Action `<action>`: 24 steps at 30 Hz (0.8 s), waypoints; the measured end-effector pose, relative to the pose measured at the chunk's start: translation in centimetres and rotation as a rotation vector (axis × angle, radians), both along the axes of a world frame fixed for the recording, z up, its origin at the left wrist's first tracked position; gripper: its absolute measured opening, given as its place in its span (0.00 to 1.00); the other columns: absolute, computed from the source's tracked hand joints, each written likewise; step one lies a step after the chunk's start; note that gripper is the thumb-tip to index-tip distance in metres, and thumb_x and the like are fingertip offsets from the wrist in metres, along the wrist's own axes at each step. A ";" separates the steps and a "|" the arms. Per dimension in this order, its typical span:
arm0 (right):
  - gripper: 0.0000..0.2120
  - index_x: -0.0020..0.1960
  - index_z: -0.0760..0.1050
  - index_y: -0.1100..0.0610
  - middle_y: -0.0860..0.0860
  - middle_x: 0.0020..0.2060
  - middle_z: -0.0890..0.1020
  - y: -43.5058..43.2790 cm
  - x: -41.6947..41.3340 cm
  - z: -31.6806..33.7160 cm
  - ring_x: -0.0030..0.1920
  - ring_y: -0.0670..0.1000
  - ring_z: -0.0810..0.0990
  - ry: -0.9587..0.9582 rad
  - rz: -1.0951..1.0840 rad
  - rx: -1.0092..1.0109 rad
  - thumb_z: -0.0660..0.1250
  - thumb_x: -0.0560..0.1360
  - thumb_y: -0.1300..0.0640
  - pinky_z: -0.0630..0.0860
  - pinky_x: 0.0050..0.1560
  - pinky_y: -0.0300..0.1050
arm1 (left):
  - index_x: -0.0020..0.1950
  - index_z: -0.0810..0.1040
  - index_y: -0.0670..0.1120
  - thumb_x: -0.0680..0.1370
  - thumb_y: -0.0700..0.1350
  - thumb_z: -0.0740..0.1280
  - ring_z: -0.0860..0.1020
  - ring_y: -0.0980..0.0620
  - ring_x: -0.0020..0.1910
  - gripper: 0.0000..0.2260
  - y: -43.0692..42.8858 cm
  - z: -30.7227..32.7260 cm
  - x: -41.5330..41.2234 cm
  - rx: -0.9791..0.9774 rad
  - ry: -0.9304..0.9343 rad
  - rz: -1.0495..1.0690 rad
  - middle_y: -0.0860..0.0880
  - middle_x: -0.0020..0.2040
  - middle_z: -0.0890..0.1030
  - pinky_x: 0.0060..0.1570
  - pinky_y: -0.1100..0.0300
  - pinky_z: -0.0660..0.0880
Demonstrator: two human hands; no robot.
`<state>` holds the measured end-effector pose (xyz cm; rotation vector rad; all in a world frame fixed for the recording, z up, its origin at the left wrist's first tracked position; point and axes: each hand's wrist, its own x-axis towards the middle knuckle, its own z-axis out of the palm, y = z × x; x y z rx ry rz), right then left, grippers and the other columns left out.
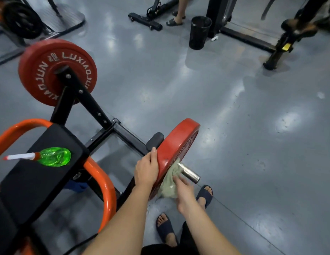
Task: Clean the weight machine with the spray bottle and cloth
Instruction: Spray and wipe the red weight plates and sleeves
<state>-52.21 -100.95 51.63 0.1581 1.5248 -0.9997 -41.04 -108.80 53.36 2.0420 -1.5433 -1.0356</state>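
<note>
The right hand point(184, 196) is blurred against the cloth point(168, 186); lettering on the near plate point(176, 144), seen edge-on, can't be read.

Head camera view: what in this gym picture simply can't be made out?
- Near red plate: seen almost edge-on and partly covered by the cloth, so its lettering is unreadable.
- Right hand: blur hides its grip on the cloth.
- Spray bottle: foreshortened and glaring green, so its label and fill level cannot be read.
- Bystander: cut off by the top edge; only legs and sandals show.
</note>
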 end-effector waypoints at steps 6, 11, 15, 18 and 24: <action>0.18 0.69 0.76 0.53 0.53 0.54 0.86 -3.0 -1.9 1.7 0.52 0.53 0.86 0.100 -0.214 -0.220 0.70 0.80 0.55 0.82 0.56 0.52 | 0.51 0.84 0.54 0.81 0.68 0.46 0.80 0.46 0.58 0.30 1.9 -2.2 3.3 0.138 0.192 0.077 0.48 0.52 0.84 0.63 0.47 0.72; 0.17 0.70 0.73 0.49 0.44 0.53 0.82 -3.7 -2.6 3.3 0.49 0.43 0.84 0.217 -0.120 -0.309 0.68 0.81 0.54 0.81 0.46 0.38 | 0.63 0.81 0.44 0.83 0.67 0.43 0.73 0.39 0.69 0.37 -0.8 -0.3 3.7 0.292 -0.009 0.010 0.39 0.66 0.79 0.68 0.47 0.66; 0.20 0.71 0.74 0.55 0.51 0.60 0.82 -0.9 -1.0 0.5 0.50 0.45 0.81 0.155 0.151 -0.114 0.68 0.81 0.52 0.78 0.45 0.40 | 0.69 0.79 0.44 0.84 0.65 0.43 0.71 0.39 0.71 0.35 -5.1 2.4 -0.3 0.232 0.064 -0.007 0.40 0.70 0.77 0.70 0.49 0.64; 0.15 0.65 0.78 0.60 0.59 0.51 0.86 0.4 -0.5 -0.3 0.46 0.55 0.86 -0.092 0.129 -0.003 0.69 0.81 0.57 0.81 0.41 0.46 | 0.65 0.82 0.45 0.84 0.63 0.45 0.75 0.39 0.67 0.32 -7.0 3.1 -3.7 0.168 0.070 -0.109 0.40 0.67 0.79 0.69 0.49 0.68; 0.17 0.68 0.77 0.55 0.56 0.57 0.86 -4.0 -4.8 2.1 0.58 0.58 0.84 -0.105 -0.166 -0.308 0.70 0.79 0.57 0.78 0.64 0.58 | 0.54 0.84 0.46 0.81 0.65 0.48 0.80 0.39 0.54 0.31 -6.7 3.1 -6.0 0.059 -0.248 -0.120 0.41 0.53 0.84 0.52 0.51 0.72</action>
